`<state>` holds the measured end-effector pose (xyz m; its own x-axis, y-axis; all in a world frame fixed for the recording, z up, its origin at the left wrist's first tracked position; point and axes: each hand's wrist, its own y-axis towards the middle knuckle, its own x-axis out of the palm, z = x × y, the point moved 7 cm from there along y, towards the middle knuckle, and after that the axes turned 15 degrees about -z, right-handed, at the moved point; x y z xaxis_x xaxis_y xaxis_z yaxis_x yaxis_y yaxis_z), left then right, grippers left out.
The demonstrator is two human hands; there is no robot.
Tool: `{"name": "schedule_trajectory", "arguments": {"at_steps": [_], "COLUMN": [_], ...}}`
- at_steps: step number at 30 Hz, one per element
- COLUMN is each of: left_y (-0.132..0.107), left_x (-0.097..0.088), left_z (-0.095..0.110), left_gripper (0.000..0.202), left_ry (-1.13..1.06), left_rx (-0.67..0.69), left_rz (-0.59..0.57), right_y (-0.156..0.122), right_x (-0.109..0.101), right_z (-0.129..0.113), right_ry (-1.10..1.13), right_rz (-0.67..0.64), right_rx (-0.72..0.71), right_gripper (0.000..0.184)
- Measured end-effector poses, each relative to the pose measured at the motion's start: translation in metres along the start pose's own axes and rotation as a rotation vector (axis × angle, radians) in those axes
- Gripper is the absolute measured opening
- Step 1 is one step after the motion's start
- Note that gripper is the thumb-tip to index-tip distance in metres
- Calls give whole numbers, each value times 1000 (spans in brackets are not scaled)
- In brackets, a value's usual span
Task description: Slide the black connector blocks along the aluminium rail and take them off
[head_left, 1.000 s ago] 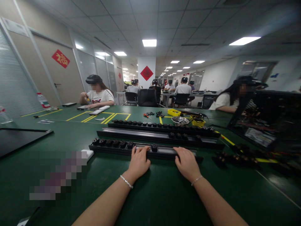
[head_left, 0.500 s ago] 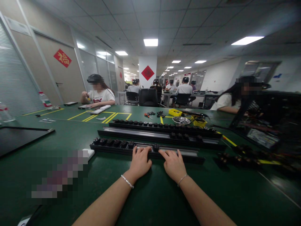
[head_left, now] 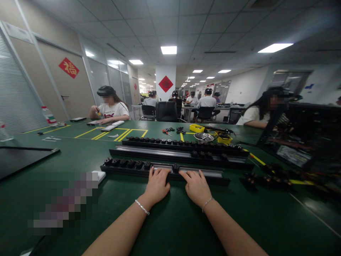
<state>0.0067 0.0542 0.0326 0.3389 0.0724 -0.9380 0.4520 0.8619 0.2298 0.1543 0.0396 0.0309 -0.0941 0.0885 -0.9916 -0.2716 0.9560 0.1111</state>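
Our right hand (head_left: 197, 188) had shifted inward along the front rail (head_left: 174, 177) since the earlier frame, reaching just beside the black module (head_left: 176, 168) near the centre of the frame. Its fingers were extended and parted; the fingers of our left hand (head_left: 157, 183) lay spread on the rail's left side. We could not tell whether fingertips pressed the module. We judged it light and rigid, best held by opposite sides.

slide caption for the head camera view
At a dark-green table, left hand and right hand flank one small black module in the nearest long, black, silver-lined rail.
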Motion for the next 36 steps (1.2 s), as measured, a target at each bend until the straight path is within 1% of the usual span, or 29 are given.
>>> {"name": "schedule_trajectory", "arguments": {"at_steps": [9, 30, 36], "left_y": [0, 0, 1], "left_x": [1, 1, 2], "left_z": [0, -1, -1], "left_gripper": [44, 44, 45], "left_ry": [10, 7, 7], "left_rx": [1, 12, 16], "left_rz": [-20, -25, -26], "right_y": [-1, -1, 0], "right_x": [1, 0, -1], "right_z": [3, 5, 4], "right_ry": [-2, -40, -50], "right_rz": [-30, -30, -49], "right_rx": [15, 5, 3], "right_gripper": [56, 54, 54]}}
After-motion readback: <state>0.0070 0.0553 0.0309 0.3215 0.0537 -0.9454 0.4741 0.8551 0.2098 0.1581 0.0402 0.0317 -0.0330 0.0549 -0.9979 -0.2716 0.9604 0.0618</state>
